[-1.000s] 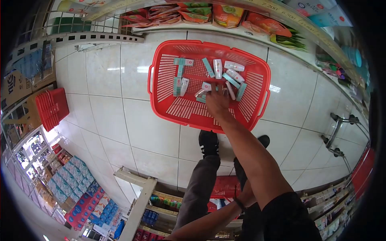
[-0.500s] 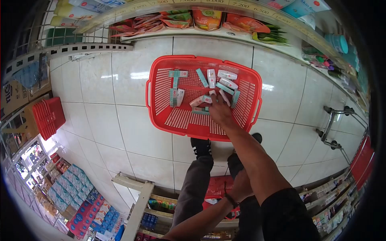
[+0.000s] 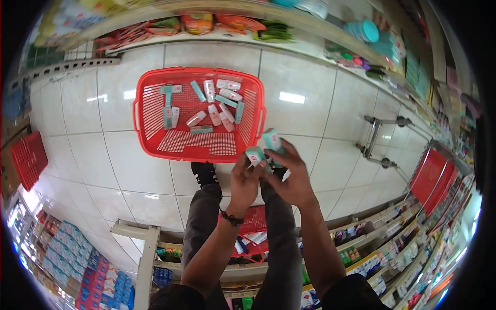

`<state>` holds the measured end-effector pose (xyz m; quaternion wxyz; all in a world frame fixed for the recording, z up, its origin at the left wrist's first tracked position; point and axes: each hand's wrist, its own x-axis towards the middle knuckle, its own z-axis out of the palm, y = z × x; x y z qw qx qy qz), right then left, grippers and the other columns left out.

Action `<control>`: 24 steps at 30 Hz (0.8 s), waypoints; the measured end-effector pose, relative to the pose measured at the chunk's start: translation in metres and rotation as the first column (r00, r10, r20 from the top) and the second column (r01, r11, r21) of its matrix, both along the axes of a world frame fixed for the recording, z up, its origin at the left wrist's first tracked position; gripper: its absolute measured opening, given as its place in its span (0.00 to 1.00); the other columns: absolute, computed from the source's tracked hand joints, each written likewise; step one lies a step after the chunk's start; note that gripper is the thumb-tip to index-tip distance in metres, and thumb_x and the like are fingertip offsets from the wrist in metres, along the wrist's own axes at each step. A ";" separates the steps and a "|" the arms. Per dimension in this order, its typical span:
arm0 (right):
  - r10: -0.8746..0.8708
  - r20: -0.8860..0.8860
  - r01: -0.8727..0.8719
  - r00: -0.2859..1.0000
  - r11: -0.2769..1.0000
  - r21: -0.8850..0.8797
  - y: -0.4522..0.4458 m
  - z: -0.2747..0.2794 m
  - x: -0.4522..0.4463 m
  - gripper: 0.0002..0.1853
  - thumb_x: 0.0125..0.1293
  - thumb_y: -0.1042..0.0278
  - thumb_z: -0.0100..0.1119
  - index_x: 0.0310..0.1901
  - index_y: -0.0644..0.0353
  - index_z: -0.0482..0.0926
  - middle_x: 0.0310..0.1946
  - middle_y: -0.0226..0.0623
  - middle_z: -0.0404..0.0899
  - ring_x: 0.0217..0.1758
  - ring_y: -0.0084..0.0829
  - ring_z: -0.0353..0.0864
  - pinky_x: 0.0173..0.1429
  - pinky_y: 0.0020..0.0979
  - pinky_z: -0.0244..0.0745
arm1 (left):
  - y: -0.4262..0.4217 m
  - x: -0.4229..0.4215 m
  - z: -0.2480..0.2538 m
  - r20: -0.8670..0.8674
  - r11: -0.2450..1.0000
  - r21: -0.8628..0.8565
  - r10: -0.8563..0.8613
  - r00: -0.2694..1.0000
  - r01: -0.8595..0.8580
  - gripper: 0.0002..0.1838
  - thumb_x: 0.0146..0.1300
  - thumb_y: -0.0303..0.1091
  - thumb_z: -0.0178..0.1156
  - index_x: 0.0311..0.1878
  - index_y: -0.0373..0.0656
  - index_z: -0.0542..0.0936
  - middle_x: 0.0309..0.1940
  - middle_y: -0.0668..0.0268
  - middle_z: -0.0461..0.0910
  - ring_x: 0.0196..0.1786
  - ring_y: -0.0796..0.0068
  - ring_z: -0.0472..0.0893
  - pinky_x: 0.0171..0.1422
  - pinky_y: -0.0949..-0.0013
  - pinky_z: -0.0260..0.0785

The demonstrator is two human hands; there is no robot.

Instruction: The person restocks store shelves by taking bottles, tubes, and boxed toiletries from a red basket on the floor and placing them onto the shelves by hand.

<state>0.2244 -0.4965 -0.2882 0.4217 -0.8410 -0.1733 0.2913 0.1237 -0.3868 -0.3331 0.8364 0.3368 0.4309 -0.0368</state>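
Note:
A red plastic basket (image 3: 199, 155) sits on the tiled floor, with several small white and pink bottles and teal boxes lying inside it. Just beyond its lower right corner, both hands are close together. My left hand (image 3: 245, 187), with a dark bracelet at the wrist, is closed on a small teal and white box (image 3: 255, 155). My right hand (image 3: 293, 178) holds another teal and white box (image 3: 273, 140) between thumb and fingers, slightly higher and to the right.
A shelf (image 3: 232, 39) with orange and green packets runs along the top. Stacked red baskets (image 3: 29, 159) stand at the left. A metal trolley frame (image 3: 373, 137) is at the right. Another red basket (image 3: 253, 219) lies behind the legs, near low product shelves (image 3: 361, 258).
My right hand has left the basket and now holds a box beside its corner. My left hand has come up to meet it, also with a box. The view has shifted right.

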 end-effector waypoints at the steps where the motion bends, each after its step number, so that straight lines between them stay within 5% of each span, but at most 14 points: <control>1: -0.133 0.005 0.133 0.991 0.991 0.013 -0.009 0.005 -0.002 0.24 0.56 0.83 0.68 0.57 0.58 0.87 0.63 0.52 0.78 0.62 0.54 0.84 0.62 0.41 0.82 | -0.002 0.002 0.001 -0.006 1.000 -0.001 -0.018 1.000 0.018 0.20 0.76 0.29 0.61 0.67 0.37 0.71 0.52 0.64 0.82 0.52 0.79 0.81 0.55 0.70 0.79; 3: -0.207 0.016 0.207 0.978 0.978 0.029 -0.025 0.001 -0.012 0.23 0.57 0.85 0.66 0.55 0.58 0.88 0.64 0.53 0.79 0.62 0.53 0.84 0.61 0.40 0.82 | 0.001 0.008 -0.004 -0.092 0.971 0.185 -0.137 0.986 0.152 0.22 0.76 0.31 0.62 0.69 0.37 0.70 0.52 0.64 0.82 0.51 0.79 0.80 0.53 0.70 0.79; 8: -0.275 0.174 0.286 0.946 0.957 -0.042 -0.029 -0.023 -0.069 0.21 0.54 0.87 0.65 0.49 0.58 0.90 0.68 0.54 0.77 0.59 0.51 0.86 0.58 0.40 0.84 | -0.008 0.016 0.000 -0.023 0.983 0.086 -0.162 0.986 0.164 0.23 0.74 0.28 0.64 0.68 0.36 0.70 0.52 0.62 0.82 0.52 0.75 0.84 0.51 0.65 0.81; 10: -0.280 0.228 0.300 0.933 0.952 -0.058 -0.029 -0.029 -0.080 0.19 0.52 0.86 0.65 0.46 0.61 0.90 0.71 0.55 0.74 0.61 0.52 0.84 0.60 0.40 0.83 | -0.022 0.019 0.005 -0.100 0.734 0.521 -0.455 0.885 0.436 0.25 0.73 0.29 0.65 0.68 0.36 0.70 0.53 0.60 0.82 0.55 0.73 0.84 0.53 0.65 0.81; 14: -0.275 0.155 0.278 0.949 0.961 0.003 -0.037 -0.036 -0.089 0.16 0.53 0.84 0.66 0.45 0.62 0.88 0.73 0.54 0.71 0.67 0.53 0.78 0.63 0.43 0.80 | -0.020 0.015 -0.007 -0.235 0.793 0.361 -0.432 0.871 0.491 0.27 0.71 0.30 0.67 0.68 0.35 0.70 0.52 0.55 0.83 0.53 0.70 0.85 0.53 0.66 0.82; 18: -0.385 0.246 0.361 0.889 0.922 0.138 -0.044 -0.041 -0.082 0.19 0.55 0.81 0.68 0.50 0.61 0.81 0.73 0.56 0.70 0.69 0.59 0.74 0.69 0.50 0.74 | -0.023 0.052 0.010 -0.259 0.599 0.528 -0.561 0.786 0.602 0.25 0.68 0.28 0.69 0.64 0.34 0.71 0.47 0.56 0.82 0.48 0.71 0.84 0.51 0.65 0.80; 21: -0.548 0.229 0.519 0.804 0.836 0.179 -0.048 -0.034 -0.077 0.24 0.58 0.75 0.71 0.56 0.61 0.76 0.73 0.61 0.66 0.70 0.62 0.71 0.70 0.53 0.70 | -0.013 0.115 0.036 -0.243 0.288 0.833 -0.577 0.780 0.473 0.28 0.62 0.27 0.73 0.62 0.34 0.71 0.45 0.57 0.83 0.45 0.69 0.84 0.52 0.66 0.78; 24: -0.590 0.161 0.572 0.791 0.807 0.146 -0.055 -0.040 -0.080 0.24 0.61 0.74 0.71 0.58 0.61 0.75 0.71 0.57 0.67 0.70 0.58 0.69 0.69 0.52 0.71 | -0.003 0.209 0.089 0.003 0.241 0.954 -0.600 0.800 0.177 0.30 0.56 0.21 0.76 0.59 0.33 0.71 0.44 0.57 0.83 0.47 0.68 0.85 0.56 0.65 0.78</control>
